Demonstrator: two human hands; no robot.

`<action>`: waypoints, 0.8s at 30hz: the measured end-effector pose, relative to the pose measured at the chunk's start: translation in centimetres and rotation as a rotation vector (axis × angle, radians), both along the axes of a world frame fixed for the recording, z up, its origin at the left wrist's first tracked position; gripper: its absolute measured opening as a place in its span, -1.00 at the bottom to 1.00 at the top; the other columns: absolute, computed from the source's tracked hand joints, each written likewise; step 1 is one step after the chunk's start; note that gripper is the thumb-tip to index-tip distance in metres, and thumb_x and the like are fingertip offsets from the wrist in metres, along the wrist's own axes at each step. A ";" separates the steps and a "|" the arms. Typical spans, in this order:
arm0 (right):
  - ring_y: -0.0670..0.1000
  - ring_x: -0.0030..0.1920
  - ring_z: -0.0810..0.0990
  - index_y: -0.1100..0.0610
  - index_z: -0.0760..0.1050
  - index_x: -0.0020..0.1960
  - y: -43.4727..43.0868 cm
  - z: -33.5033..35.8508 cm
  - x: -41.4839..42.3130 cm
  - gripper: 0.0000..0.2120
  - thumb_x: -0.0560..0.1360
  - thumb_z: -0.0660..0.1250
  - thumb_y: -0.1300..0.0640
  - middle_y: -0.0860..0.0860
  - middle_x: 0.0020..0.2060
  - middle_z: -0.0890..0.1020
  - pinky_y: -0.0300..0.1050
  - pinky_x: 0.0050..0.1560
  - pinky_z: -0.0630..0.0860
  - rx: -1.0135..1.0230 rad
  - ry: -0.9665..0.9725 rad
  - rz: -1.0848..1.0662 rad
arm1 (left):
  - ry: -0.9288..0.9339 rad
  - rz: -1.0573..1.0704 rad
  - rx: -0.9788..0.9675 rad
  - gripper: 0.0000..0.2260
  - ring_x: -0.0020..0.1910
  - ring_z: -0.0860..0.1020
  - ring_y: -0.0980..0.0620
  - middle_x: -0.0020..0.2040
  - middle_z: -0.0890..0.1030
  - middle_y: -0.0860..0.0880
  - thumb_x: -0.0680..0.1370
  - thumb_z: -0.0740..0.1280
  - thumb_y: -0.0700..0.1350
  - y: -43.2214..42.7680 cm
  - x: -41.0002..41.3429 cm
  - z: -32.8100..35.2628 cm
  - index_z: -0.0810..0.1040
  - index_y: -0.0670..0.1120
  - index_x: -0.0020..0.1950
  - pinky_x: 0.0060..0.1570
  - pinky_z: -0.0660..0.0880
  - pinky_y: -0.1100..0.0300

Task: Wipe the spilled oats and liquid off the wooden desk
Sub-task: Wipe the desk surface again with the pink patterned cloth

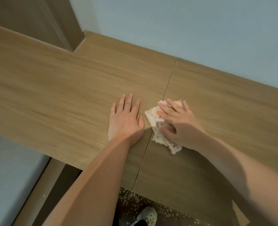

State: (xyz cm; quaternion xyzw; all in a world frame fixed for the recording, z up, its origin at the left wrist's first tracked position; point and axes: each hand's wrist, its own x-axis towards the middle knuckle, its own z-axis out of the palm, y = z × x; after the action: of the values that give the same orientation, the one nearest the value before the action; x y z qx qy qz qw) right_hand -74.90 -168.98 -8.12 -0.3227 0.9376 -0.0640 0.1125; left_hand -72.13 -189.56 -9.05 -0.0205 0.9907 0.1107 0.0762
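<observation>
At far left, a pale grey surface (12,173) lies below the near edge of the wooden table (53,95), and a wooden panel (37,18) stands upright behind the table's far left corner. A pale wall (184,26) closes off the far side. The table top runs across the whole view, and a thin seam (165,88) divides it into a left board and a right board. The left hand (126,119) lies palm down on the left board, just beside the seam, with fingers extended and slightly spread; its grip is apart and holds nothing. Directly to the right, across the seam, a crumpled white cloth (153,117) with small pink specks rests on the table, with its left edge at the seam. The right hand (175,123) presses flat on top of the cloth, fingers extended over it and thumb laid against its near part; the grip bears down on the cloth and is not closed around it. The right hand and the cloth are slightly blurred. No oats or liquid can be made out on the visible table top. Below the near table edge, small pale grains (135,199) are scattered over the dark floor (175,216). A white clog shoe (149,215) stands among the grains.
</observation>
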 end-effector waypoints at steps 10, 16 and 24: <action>0.10 0.58 -0.16 0.05 -0.01 0.61 -3.0 -0.5 -13.8 -0.44 0.66 -0.02 -0.09 0.11 0.59 -0.09 0.21 0.50 -0.19 0.050 0.060 -0.344 | 0.025 0.005 -0.002 -0.45 0.58 -0.18 0.02 0.62 -0.09 0.02 0.62 0.02 0.07 0.1 0.1 -0.1 -0.01 0.08 0.61 0.54 -0.17 -0.03; 0.05 0.58 -0.03 0.07 0.05 0.60 0.3 -0.7 -14.0 -0.48 0.68 -0.02 -0.04 0.03 0.59 0.06 0.11 0.54 -0.09 -0.021 0.053 -0.362 | 0.008 0.003 -0.007 -0.45 0.58 -0.20 0.02 0.62 -0.11 0.03 0.62 0.01 0.07 0.1 0.1 -0.1 -0.03 0.09 0.61 0.54 -0.18 -0.03; 0.17 0.58 -0.13 0.05 -0.10 0.61 3.2 -0.7 -11.4 -0.39 0.65 -0.08 -0.16 0.11 0.59 -0.07 0.23 0.53 -0.14 0.076 -0.016 -0.699 | 0.019 0.000 -0.021 -0.47 0.59 -0.16 0.00 0.62 -0.08 0.01 0.63 0.02 0.07 0.1 0.2 -0.2 0.02 0.08 0.60 0.54 -0.16 -0.04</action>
State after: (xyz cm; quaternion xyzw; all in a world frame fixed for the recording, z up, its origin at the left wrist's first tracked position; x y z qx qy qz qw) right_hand -86.33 -165.80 -8.87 0.0226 0.9922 -0.0660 0.1032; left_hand -71.96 -189.47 -9.23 -0.0205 0.9925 0.1007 0.0666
